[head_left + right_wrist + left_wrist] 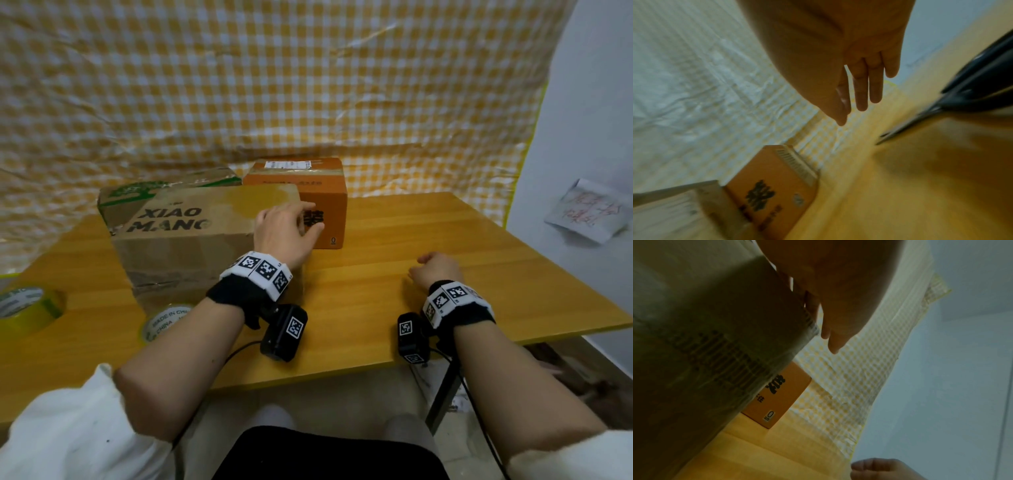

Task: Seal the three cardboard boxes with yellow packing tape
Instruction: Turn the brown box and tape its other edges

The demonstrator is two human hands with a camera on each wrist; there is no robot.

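A large brown box printed XIAO MANG (191,233) stands on the left half of the wooden table (428,233). Behind it sits a second brown box with green print (198,180). To its right is a smaller orange box (322,186) with a white label on top. My left hand (308,219) rests on the big box's near right top corner, fingers spread and hardly curled; the left wrist view shows its fingers (833,344) lying along that box's edge. My right hand (430,265) hovers low over bare table, loosely curled and holding nothing. Two tape rolls lie left: one yellow-green (29,308), one (164,322) against the big box.
A yellow checked cloth (308,85) hangs behind the table. On the white wall at the right is a paper note (585,212). The table's front edge (342,373) is close to my lap. A blurred dark shape (972,91) crosses the right wrist view.
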